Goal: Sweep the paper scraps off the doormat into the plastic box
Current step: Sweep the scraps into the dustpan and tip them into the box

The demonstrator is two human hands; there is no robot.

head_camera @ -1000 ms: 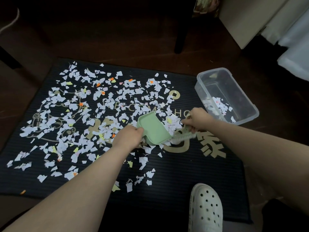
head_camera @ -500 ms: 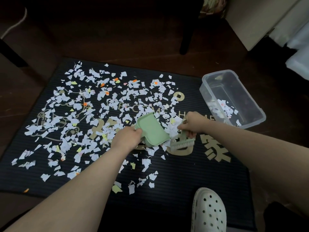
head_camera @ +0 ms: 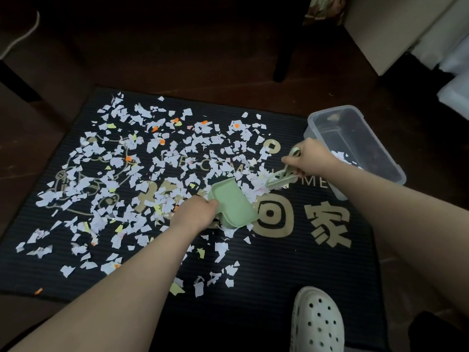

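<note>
A black ribbed doormat (head_camera: pixel 279 270) with gold lettering lies on the dark floor, strewn with several white, yellow and orange paper scraps (head_camera: pixel 142 174). My left hand (head_camera: pixel 195 214) grips the handle of a pale green dustpan (head_camera: pixel 232 205), tipped on the mat's middle. My right hand (head_camera: pixel 311 157) holds a small green brush (head_camera: pixel 280 179), its bristles in a heap of scraps just right of the pan's mouth. The clear plastic box (head_camera: pixel 314 123) stands at the mat's right edge with a few scraps inside, partly hidden by my right hand.
My white clog (head_camera: pixel 317 323) stands on the mat's near right part. A dark furniture leg (head_camera: pixel 283 59) rises behind the mat. A pale cabinet (head_camera: pixel 396 29) and white fabric (head_camera: pixel 454 80) stand at the far right. A white cord (head_camera: pixel 22 36) hangs at the far left.
My right hand with the brush has moved up and to the right, away from the pan's near corner toward the box. The dustpan and my left hand have stayed near the mat's middle.
</note>
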